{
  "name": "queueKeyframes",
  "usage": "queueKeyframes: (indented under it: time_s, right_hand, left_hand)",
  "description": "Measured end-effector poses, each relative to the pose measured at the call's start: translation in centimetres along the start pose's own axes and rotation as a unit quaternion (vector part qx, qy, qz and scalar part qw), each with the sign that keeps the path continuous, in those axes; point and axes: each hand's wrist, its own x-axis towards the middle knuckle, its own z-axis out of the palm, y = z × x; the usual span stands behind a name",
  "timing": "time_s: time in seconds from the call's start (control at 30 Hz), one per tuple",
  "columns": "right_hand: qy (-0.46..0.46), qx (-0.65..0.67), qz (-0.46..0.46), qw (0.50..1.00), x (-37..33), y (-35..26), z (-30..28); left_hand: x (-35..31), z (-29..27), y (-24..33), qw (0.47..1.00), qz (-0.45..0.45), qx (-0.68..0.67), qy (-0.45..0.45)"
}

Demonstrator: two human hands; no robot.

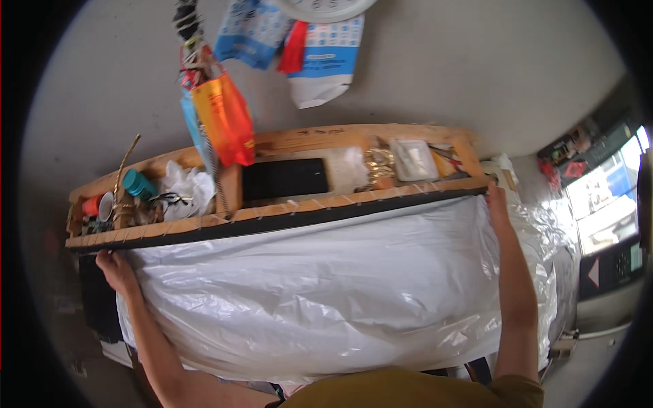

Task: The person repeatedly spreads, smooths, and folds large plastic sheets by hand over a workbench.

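Observation:
A white plastic sheet point(320, 292) spreads in wrinkles over the surface in front of me. Its far edge runs along a long black strip point(286, 215) on the front of a wooden tray. My left hand point(118, 273) is closed in a pinch at the sheet's far left corner, close under the strip. At the opposite end, my right hand point(497, 204) grips the far right corner, next to the tray's end. Both arms reach forward and apart. The fingertips of the right hand are partly hidden.
The wooden tray point(299, 141) holds a black phone point(286, 178), a teal cup point(139, 184), crumpled white plastic point(187, 190) and a white box point(415, 160). An orange bag point(223, 112) hangs over it. Blue-and-white bags point(325, 61) hang on the wall below a clock point(326, 7).

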Motion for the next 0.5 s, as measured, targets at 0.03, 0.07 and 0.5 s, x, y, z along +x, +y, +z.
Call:
queueKeyframes:
  time_s: [0.03, 0.07, 0.5]
  right_hand:
    - [0.052, -0.027, -0.068, 0.996, -0.1, 2.1, 0.3]
    - [0.081, -0.007, -0.063, 0.995, -1.9, 0.9, 2.3]
    - [-0.172, 0.235, -0.086, 0.953, -16.2, -4.5, 6.2]
  left_hand:
    - [-0.9, 0.1, 1.6, 0.997, 0.033, -0.067, 0.008]
    - [-0.7, -0.7, 0.1, 0.98, 0.08, -0.179, 0.043]
    - [-9.2, -12.5, 4.1, 0.917, 0.313, 0.182, -0.171]
